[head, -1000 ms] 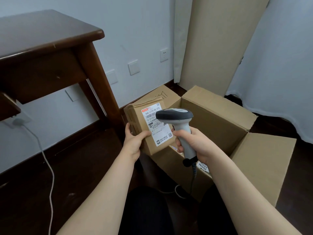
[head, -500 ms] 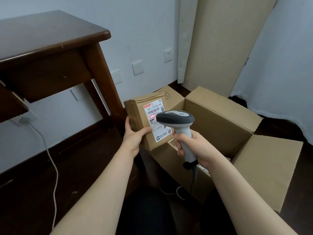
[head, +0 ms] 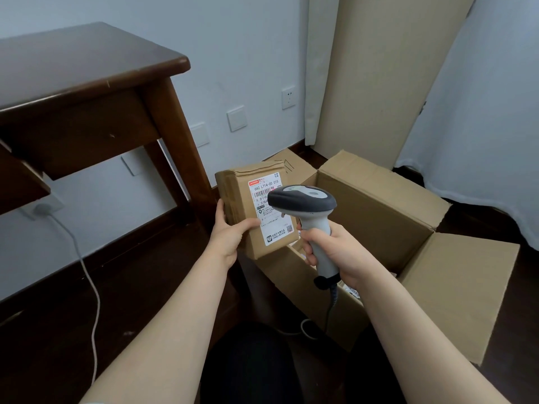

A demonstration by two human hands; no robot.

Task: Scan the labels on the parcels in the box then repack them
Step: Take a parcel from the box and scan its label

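Observation:
My left hand grips a small brown cardboard parcel by its lower left corner, holding it upright above the near left corner of the big box. A white shipping label with a barcode faces me. My right hand is closed around the handle of a grey and white barcode scanner, whose head points at the label and hides part of it. The large open cardboard box stands on the floor to the right, flaps spread. White labels of other parcels peek out below my right wrist.
A dark wooden table stands at the left, its leg close behind the parcel. A white cable runs from a wall plug across the dark floor. A tall cardboard sheet leans on the wall behind the box, beside white curtains.
The parcel has tilted slightly and the scanner head now sits closer over the label. The red scan light seen on the barcode half a second ago is no longer clear.

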